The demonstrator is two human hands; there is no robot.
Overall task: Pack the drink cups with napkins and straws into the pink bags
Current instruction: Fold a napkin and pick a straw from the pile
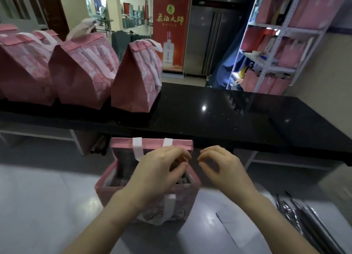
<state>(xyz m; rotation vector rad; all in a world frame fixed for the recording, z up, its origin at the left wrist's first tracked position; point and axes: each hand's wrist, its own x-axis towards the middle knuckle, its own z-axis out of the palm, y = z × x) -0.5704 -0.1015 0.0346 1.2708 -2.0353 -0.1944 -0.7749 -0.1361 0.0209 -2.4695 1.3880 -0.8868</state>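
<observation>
An open pink bag (118, 193) with white handles stands on the grey steel worktable in front of me. Its back flap is raised against the black counter edge. My left hand (160, 170) reaches over the bag's mouth with its fingers curled round something small and brownish that I cannot make out. My right hand (221, 164) hovers just right of the bag's top edge, fingers loosely curled, holding nothing. The inside of the bag is mostly hidden by my left hand.
Three closed pink bags (83, 67) stand in a row on the black counter (219, 116) at the left. A white shelf rack (282, 40) at the right holds more pink bags. Metal utensils (304, 221) lie on the worktable at the lower right.
</observation>
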